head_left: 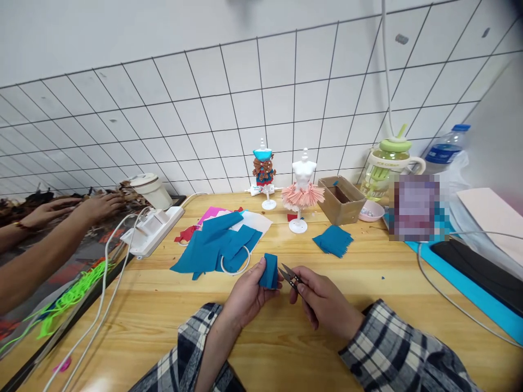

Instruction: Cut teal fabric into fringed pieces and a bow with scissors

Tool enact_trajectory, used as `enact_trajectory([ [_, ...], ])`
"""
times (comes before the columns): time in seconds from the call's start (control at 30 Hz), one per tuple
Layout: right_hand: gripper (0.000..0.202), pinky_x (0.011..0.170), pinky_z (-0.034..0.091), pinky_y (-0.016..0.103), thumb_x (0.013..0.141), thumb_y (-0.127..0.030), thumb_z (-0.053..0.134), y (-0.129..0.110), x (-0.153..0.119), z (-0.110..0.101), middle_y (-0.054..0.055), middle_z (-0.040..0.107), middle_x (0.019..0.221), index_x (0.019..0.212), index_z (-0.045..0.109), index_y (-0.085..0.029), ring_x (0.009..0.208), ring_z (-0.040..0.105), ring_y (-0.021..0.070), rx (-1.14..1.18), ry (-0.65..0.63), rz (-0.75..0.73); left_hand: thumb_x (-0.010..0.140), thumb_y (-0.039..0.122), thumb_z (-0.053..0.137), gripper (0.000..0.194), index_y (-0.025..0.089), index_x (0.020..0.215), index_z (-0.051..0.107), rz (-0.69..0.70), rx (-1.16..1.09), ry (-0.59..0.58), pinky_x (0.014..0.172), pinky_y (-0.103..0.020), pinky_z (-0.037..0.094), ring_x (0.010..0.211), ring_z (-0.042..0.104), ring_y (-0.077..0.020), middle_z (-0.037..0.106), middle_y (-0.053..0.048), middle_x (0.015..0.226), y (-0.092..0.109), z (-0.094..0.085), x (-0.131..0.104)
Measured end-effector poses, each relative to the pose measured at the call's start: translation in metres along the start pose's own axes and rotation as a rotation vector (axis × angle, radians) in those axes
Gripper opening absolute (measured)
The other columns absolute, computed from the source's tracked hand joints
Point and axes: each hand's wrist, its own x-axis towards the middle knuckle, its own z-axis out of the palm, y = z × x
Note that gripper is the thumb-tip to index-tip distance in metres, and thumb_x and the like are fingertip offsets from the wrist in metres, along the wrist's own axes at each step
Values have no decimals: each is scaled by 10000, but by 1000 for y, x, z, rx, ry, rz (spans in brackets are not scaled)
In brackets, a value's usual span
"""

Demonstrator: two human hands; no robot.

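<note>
Between the thumb and fingers of my left hand (251, 291) is a folded piece of teal fabric (268, 271). My right hand (324, 299) grips a pair of thread snips (291, 277), whose parted blades point at the fabric's right edge, close to my left fingertips. Ahead to the right lies a stack of teal fabric squares (334, 240). Larger teal fabric pieces (220, 239) are heaped ahead to the left, and a white ring (248, 261) rests on them.
Two small mannequins stand at the back, one in a brown and blue outfit (263, 169), another in a pink skirt (303, 193). A cardboard box (343, 204) and a pink bowl (371, 211) are right. A power strip (153, 231) lies left, beside another person's arms (61, 239).
</note>
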Motion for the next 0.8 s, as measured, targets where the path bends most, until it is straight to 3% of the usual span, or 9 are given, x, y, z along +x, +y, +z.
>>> enact_trajectory([
  [0.3,182,329,365,149,904,-187,367,-4,-2,-1,-26,640,775,956,538,-217,368,473,48,-140,9,-63,874,459,579,302,157,877,598,54,96,22,569,-227,509,669,614,-140,641,-34,757,-2,-1,0],
  [0.53,213,319,382,164,902,-212,365,0,0,-2,-25,633,802,1032,533,-237,372,484,62,-101,37,-26,852,541,550,385,166,909,613,139,289,-12,597,-252,482,709,603,-167,656,-38,764,-6,-2,0],
  [0.7,254,333,379,182,893,-217,375,0,-1,-2,-38,643,766,1109,504,-249,373,477,77,-110,76,-30,879,577,463,457,165,733,595,389,696,44,598,-253,420,623,518,-151,601,-15,661,1,0,-3],
  [0.8,287,385,365,192,882,-195,396,-1,-1,-4,-49,645,714,1150,483,-248,398,476,85,-171,131,-79,898,564,430,474,169,664,549,495,821,86,610,-250,398,633,488,-150,557,-8,648,5,1,-5],
])
